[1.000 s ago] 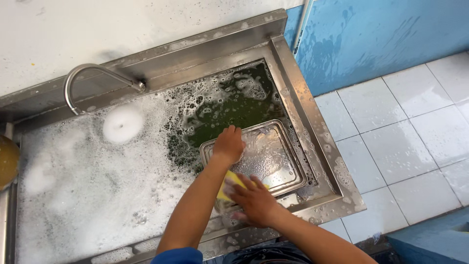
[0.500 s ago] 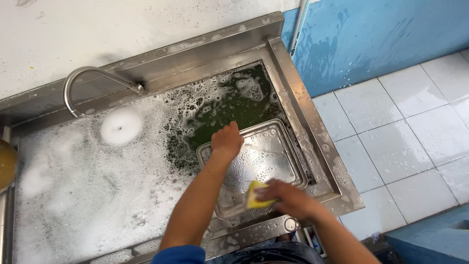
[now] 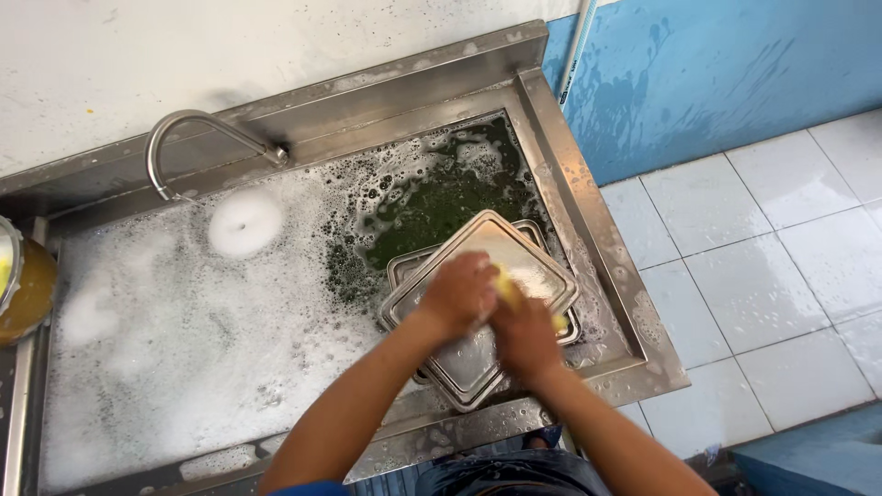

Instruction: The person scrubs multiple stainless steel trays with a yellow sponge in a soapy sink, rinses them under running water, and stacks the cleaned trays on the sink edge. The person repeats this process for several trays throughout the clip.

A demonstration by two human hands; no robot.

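My left hand (image 3: pixel 457 296) grips a square steel tray (image 3: pixel 517 246) and holds it tilted over the right part of the sink. My right hand (image 3: pixel 525 338) presses a yellow sponge (image 3: pixel 504 287) against the tray's face, just beside the left hand. A second steel tray (image 3: pixel 401 272) lies under the first, with only its left rim showing. Both forearms reach in from the bottom edge. The sink (image 3: pixel 588 220) holds foamy water with a dark green patch (image 3: pixel 441 197) behind the trays.
A curved steel faucet (image 3: pixel 197 124) stands at the back left over thick white foam (image 3: pixel 165 340). A yellow container (image 3: pixel 28 289) sits at the far left edge. A blue wall (image 3: pixel 717 64) and white floor tiles (image 3: pixel 753 276) lie to the right.
The top tray has turned and tilted up off the one below. My right hand has moved with the sponge from the tray's near right corner up onto its middle, beside my left hand.
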